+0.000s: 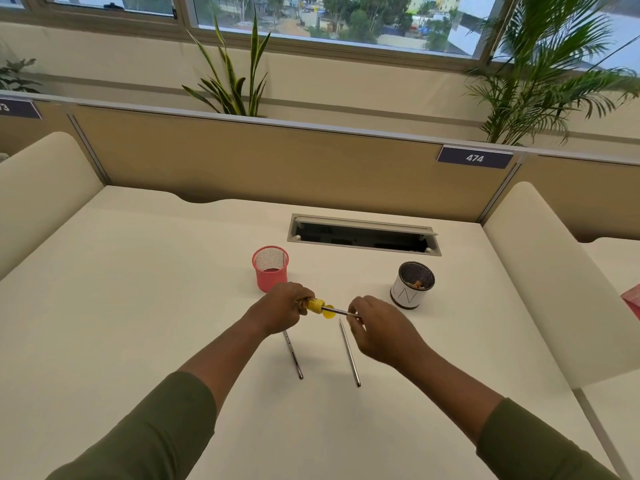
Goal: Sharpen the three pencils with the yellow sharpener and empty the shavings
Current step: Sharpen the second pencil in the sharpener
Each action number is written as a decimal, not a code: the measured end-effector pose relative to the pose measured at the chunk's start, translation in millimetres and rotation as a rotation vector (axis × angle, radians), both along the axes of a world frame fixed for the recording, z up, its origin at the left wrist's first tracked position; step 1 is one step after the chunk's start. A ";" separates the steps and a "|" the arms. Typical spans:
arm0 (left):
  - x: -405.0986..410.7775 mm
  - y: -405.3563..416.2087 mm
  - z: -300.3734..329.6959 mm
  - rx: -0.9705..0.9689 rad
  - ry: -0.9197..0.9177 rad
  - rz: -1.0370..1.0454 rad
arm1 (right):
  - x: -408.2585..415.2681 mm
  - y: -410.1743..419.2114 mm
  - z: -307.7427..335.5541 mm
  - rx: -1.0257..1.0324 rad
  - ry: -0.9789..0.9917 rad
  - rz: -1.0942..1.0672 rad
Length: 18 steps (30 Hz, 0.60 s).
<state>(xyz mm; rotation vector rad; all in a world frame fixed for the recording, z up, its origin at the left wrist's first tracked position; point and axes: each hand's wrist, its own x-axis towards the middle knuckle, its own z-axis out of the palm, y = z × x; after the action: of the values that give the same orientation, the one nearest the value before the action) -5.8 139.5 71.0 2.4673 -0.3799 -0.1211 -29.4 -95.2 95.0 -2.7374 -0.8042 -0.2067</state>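
Observation:
My left hand (282,308) grips the yellow sharpener (316,305) above the white desk. A dark pencil (337,311) has its tip inside the sharpener, and my right hand (377,329) pinches its other end. A small yellow piece (329,314), perhaps the sharpener's lid, shows just below the pencil. Two more pencils lie on the desk: one (293,356) partly hidden under my left hand, the other (349,353) below my right hand with its sharp tip pointing away from me.
A red mesh cup (270,268) stands behind my left hand. A white-sleeved dark mesh cup (412,285) with small bits inside stands at the right. A cable slot (363,234) opens in the desk (138,306) behind them. Padded dividers flank both sides.

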 end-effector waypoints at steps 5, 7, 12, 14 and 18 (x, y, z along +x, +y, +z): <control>1.8 -2.4 0.8 -0.047 0.047 0.034 | 6.8 -14.5 0.1 -0.263 -0.393 0.196; 0.6 -4.4 2.1 -0.053 0.041 0.032 | 4.1 -13.2 -2.3 -0.246 -0.405 0.173; -1.8 -6.4 2.3 -0.055 -0.052 0.025 | -5.1 6.9 2.2 -0.042 -0.039 -0.124; -3.3 -5.9 1.1 -0.036 -0.084 0.011 | -4.6 15.6 9.0 0.180 0.361 -0.299; -6.1 -7.1 -1.1 -0.006 -0.109 -0.016 | 0.7 18.6 24.8 0.641 1.106 -0.616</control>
<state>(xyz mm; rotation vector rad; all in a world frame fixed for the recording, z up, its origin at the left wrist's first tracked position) -11.8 132.5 69.9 2.4716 -0.4455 0.0080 -28.6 -76.7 119.7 -1.9116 0.3589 0.7362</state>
